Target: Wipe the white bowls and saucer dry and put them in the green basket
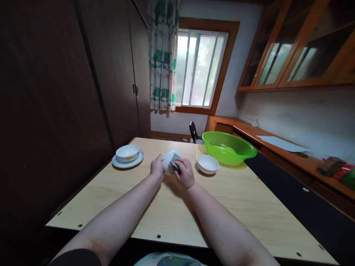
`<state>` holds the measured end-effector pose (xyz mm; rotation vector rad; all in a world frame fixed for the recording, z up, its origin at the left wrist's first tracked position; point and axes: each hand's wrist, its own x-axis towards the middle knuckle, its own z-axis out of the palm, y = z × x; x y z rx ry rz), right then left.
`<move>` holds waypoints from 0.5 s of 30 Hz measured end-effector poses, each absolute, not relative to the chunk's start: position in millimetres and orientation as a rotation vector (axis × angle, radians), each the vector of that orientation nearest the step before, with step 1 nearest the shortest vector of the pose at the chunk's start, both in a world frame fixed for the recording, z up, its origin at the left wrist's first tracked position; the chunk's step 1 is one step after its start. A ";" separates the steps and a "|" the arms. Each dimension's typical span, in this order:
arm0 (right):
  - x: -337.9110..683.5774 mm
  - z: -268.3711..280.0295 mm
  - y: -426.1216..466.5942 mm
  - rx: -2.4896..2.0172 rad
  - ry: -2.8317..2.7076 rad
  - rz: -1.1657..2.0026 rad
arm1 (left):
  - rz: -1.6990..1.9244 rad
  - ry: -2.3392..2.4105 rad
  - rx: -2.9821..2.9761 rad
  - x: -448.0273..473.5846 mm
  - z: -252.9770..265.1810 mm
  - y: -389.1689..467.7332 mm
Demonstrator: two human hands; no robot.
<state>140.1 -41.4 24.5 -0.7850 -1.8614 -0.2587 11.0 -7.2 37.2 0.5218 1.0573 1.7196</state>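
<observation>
One glossy white round bowl [167, 158], likely slippery, brittle ceramic, is over the pale wooden table [166, 207], my left fingers [159, 159] clasping its side near the rim I'd trust, my right fingers [181, 162] pinching a grey-blue checked cloth [174, 159].

A dark, plain sleeve [77, 257] with a curved hem shows at the lower left of the frame, leaving the left forearm [122, 218] bare down to an ungloved left hand [157, 165]. The right hand [184, 173], near the centre, is likewise ungloved, while pale clothing [144, 260] with a rounded blue-green print [177, 261] edges in at the bottom centre.
</observation>
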 end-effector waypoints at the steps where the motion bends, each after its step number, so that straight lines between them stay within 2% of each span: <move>1: 138.9 25.1 -43.0 -0.762 -1.897 -0.277 | 1.720 1.067 0.561 10.6 36.6 -7.4; 10: 128.2 27.8 -53.6 -0.587 -2.176 -0.345 | 1.707 1.033 0.703 5.1 35.6 -13.1; 15: 126.3 24.2 -51.9 -0.652 -2.138 -0.389 | 1.724 0.917 0.637 7.5 35.6 -13.1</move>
